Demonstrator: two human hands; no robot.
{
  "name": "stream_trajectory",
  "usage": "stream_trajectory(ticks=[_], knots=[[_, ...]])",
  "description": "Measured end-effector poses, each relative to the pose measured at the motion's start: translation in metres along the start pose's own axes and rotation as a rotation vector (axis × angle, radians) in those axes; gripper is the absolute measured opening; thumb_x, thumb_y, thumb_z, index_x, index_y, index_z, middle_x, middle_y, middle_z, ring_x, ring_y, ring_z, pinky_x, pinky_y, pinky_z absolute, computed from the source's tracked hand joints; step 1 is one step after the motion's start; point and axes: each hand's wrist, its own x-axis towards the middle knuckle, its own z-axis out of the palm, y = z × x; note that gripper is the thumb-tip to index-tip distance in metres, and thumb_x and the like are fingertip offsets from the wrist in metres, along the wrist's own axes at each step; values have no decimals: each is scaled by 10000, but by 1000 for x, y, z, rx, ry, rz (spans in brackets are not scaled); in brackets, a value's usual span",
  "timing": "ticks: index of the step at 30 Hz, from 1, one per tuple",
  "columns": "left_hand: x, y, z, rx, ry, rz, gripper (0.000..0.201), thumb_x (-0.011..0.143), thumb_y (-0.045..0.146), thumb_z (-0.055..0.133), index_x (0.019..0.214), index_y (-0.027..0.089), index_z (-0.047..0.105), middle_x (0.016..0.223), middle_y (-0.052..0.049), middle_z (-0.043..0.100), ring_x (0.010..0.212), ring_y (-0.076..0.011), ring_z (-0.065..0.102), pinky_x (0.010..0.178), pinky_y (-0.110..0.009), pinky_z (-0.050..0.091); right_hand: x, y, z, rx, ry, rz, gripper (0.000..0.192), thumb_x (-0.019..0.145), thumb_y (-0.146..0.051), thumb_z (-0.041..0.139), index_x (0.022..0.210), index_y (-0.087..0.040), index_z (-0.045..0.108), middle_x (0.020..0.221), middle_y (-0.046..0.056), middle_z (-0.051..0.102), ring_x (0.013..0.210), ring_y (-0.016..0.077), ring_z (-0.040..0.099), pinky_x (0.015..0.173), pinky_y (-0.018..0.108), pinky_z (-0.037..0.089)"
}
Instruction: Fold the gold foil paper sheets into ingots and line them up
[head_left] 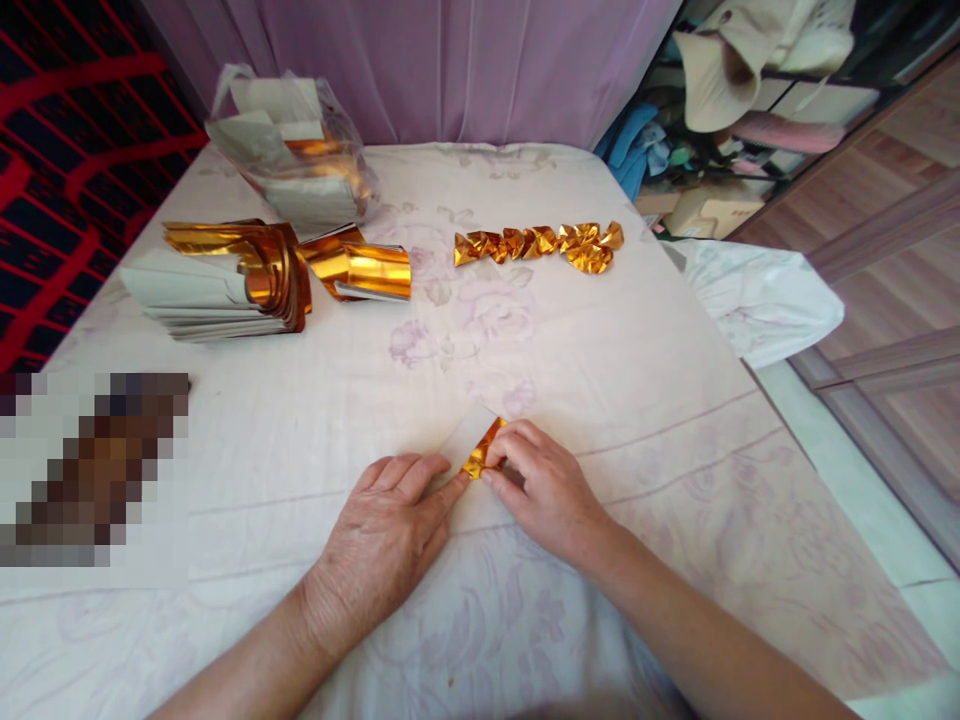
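**Two hands pressed a gold foil paper on the flowered sheet**

Head view: the left hand point(382, 540) lay flat on the bed point(645, 400), palm down, its fingertips touching the near end of a small gold foil paper point(480, 450); the grip of that hand was loose and spread, closed on nothing; the right hand point(541, 490) pinched the same paper from the other side, thumb and forefinger closed on its folded gold edge; the paper's pale back showed above the fold, and it sat low on the sheet, between the two hands. Farther up the bed lay a row of folded gold pieces point(540, 244), well apart from the hands; to the left rested a stack of foil sheets point(225, 280), some curled over; beyond it stood a clear plastic bag point(292, 150) with more sheets inside; a blurred patch covered the near left.
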Motion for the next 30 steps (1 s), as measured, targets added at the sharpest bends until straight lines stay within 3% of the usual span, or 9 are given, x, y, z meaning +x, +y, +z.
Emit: stream_trajectory(ticks=[14,18,21,25,30], knots=[[-5,-9,-7,34,32,62,296,972,215,458,1154,188,690,1178,-49,710,1059,-252,611,875,-419,521,1,0,-2,16,-28,16,154,817,-52,562,806,-205,555,872,15,587,827,156,567,750,282,433],[-2,-3,-7,92,87,69,295,980,223,440,1115,178,698,1126,-49,725,1001,-250,631,815,-410,521,2,-7,3,-74,23,23,102,817,-160,637,791,-204,549,833,12,578,792,164,566,716,289,422],[1,2,-8,119,122,72,282,974,206,441,1057,160,707,1080,-52,731,947,-238,638,806,-403,509,2,-11,9,-156,82,55,165,804,-256,690,760,-209,538,802,5,565,751,167,554,676,296,403],[3,5,-9,126,110,66,257,961,191,456,1016,163,705,1009,-53,727,905,-229,631,784,-391,497,2,-10,9,-113,91,41,140,803,-180,658,762,-216,529,804,-2,570,771,163,554,694,293,401],[0,1,-9,108,100,43,226,953,211,486,1041,189,694,1000,-40,714,919,-234,620,783,-395,487,1,-1,1,27,13,21,156,792,-66,585,815,-213,538,858,8,593,803,160,560,707,281,419]])
